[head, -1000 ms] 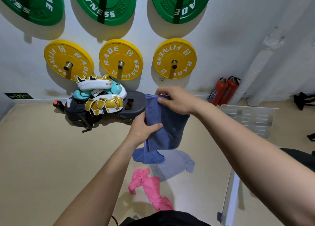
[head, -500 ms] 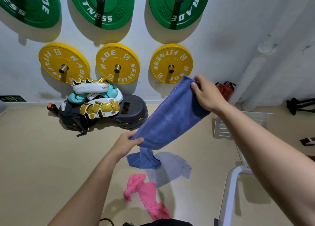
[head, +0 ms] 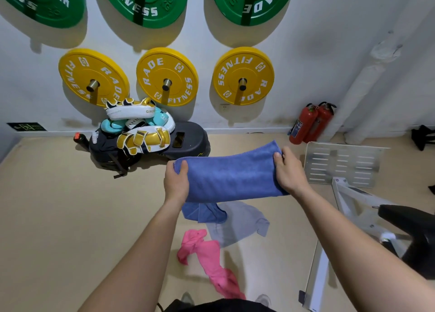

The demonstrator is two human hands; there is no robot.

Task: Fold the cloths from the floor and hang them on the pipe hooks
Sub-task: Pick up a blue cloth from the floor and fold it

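A blue cloth (head: 230, 178) is stretched level between my hands as a folded band, above the floor. My left hand (head: 176, 184) grips its left end and my right hand (head: 289, 172) grips its right end. Below it on the beige floor lie a second blue cloth (head: 202, 214), a pale grey-blue cloth (head: 242, 224) and a crumpled pink cloth (head: 211, 260). No pipe hooks are visible in this view.
Yellow weight plates (head: 167, 76) and green ones (head: 143, 0) hang on the white wall. Boxing pads and a black bag (head: 141, 135) are piled at the wall. Two red fire extinguishers (head: 310, 123) stand in the corner. A white metal frame (head: 341, 165) is at right.
My right hand has come down and my left hand up, so the blue cloth went from a slanted hang to a level band pulled taut between both hands.
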